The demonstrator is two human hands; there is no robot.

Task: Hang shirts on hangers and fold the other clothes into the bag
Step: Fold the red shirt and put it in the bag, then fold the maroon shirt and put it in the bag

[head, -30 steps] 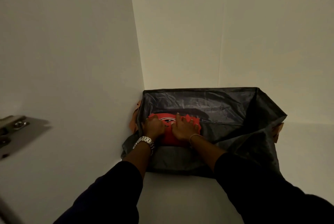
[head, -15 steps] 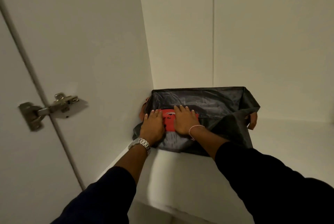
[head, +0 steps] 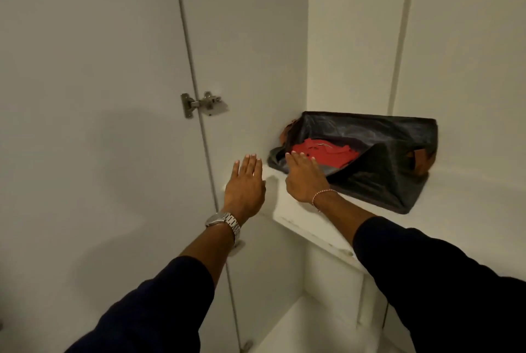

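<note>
From the head camera, the dark bag (head: 370, 159) lay on the shelf (head: 307, 210), stretched left to right, with red clothes (head: 324, 153) inside. The right hand (head: 304, 179) was flat at its front edge, nearer. The left hand (head: 244, 184) was flat, holding nothing, off to the left.

Red garment (head: 321, 155) in dark grey bag (head: 378, 170) on white shelf (head: 310, 217).
</note>
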